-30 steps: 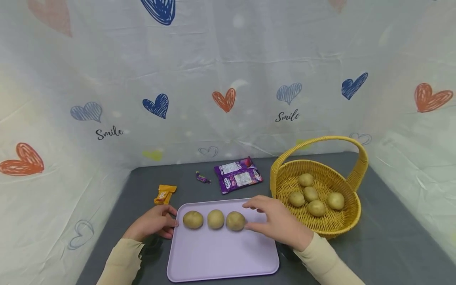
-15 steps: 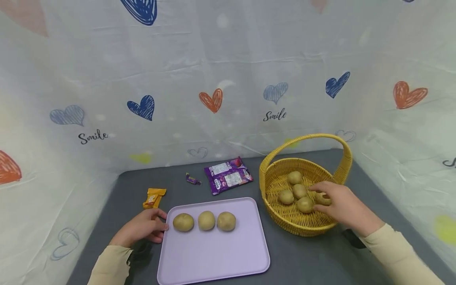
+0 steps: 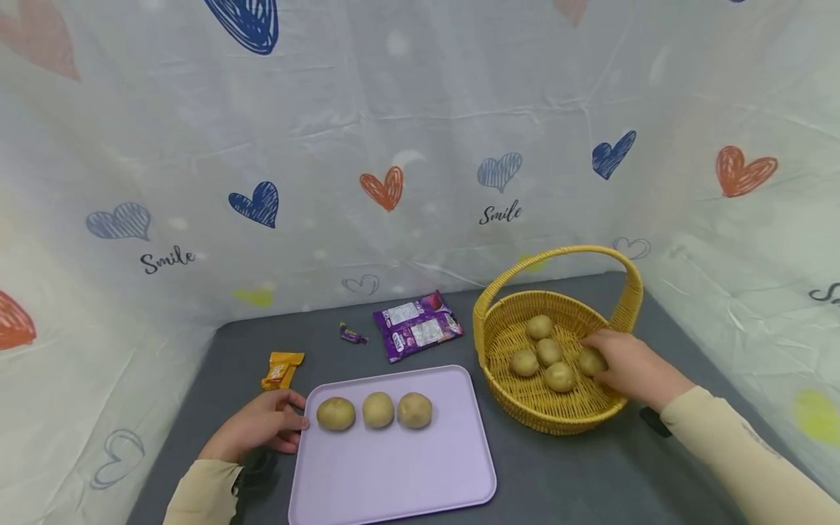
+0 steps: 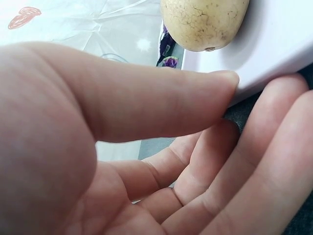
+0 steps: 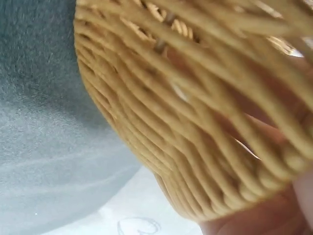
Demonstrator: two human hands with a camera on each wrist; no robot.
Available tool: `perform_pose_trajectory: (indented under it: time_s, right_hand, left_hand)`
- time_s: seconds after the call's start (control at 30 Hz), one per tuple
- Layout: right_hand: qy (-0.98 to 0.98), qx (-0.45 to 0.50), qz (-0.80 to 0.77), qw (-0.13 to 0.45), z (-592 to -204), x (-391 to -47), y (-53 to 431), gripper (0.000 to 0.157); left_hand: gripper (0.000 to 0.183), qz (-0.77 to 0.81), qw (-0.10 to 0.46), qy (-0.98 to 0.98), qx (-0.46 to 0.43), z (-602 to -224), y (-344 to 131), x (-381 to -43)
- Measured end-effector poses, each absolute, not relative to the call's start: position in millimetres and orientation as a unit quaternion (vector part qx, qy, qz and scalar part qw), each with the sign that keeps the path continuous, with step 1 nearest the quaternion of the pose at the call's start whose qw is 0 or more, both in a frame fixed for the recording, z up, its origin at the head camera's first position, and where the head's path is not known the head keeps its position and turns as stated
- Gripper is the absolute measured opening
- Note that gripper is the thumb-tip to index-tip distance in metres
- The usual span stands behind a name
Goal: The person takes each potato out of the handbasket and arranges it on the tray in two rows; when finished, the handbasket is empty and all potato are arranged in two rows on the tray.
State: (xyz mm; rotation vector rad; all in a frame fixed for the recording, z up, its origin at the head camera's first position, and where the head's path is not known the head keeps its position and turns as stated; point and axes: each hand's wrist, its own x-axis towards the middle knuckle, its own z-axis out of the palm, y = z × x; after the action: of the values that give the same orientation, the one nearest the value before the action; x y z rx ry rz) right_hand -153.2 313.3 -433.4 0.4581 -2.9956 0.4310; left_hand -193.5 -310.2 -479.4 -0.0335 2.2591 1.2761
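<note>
My right hand (image 3: pixel 636 367) reaches over the near right rim of the yellow wicker basket (image 3: pixel 547 415), its fingers and thumb gripping a potato (image 3: pixel 590 360) at the basket's right side. Several more potatoes, one of them this potato (image 3: pixel 560 377), lie in the basket beside it. In the right wrist view the basket's woven wall (image 5: pixel 171 122) hides most of that hand. My left hand (image 3: pixel 259 426) rests at the left edge of a lilac tray (image 3: pixel 394 481), with thumb and fingertips touching its rim, loosely bent. Three potatoes (image 3: pixel 378 410) sit in a row along the tray's far side.
An orange packet (image 3: pixel 282 370) lies beyond my left hand. Behind the tray are a small purple candy (image 3: pixel 353 334) and a larger purple bag (image 3: pixel 418 326). The basket's tall handle (image 3: pixel 558 254) arches over it. A white curtain with hearts (image 3: pixel 295 109) surrounds the dark table.
My right hand has left the third potato on the tray, moved right into the basket and closed around a potato there. My left hand stays at the tray's edge; the head view has shifted slightly.
</note>
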Motion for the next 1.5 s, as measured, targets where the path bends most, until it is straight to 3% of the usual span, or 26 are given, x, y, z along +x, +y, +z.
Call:
perform_pose_trajectory:
  time_s: [0.27, 0.43, 0.83, 1.07, 1.5]
  right_hand:
    - [-0.978, 0.16, 0.122, 0.048, -442, -162, 313, 0.032]
    - [-0.978, 0.162, 0.121, 0.05, -443, -163, 312, 0.03]
    - [-0.974, 0.168, 0.136, 0.064, -439, -161, 312, 0.032]
    - [-0.971, 0.166, 0.155, 0.072, -425, -153, 302, 0.042]
    - [-0.936, 0.218, 0.221, 0.165, -397, -125, 225, 0.051]
  left_hand:
    - [0.05, 0.484, 0.271, 0.832, -0.001, -480, -311, -192]
    - [0.05, 0.487, 0.271, 0.831, -0.004, -480, -311, -193]
    - [0.049, 0.483, 0.265, 0.834, -0.009, -481, -311, -192]
    - [0.048, 0.48, 0.261, 0.838, -0.011, -479, -309, -191]
    - [0.047, 0.484, 0.257, 0.836, -0.019, -476, -306, -188]
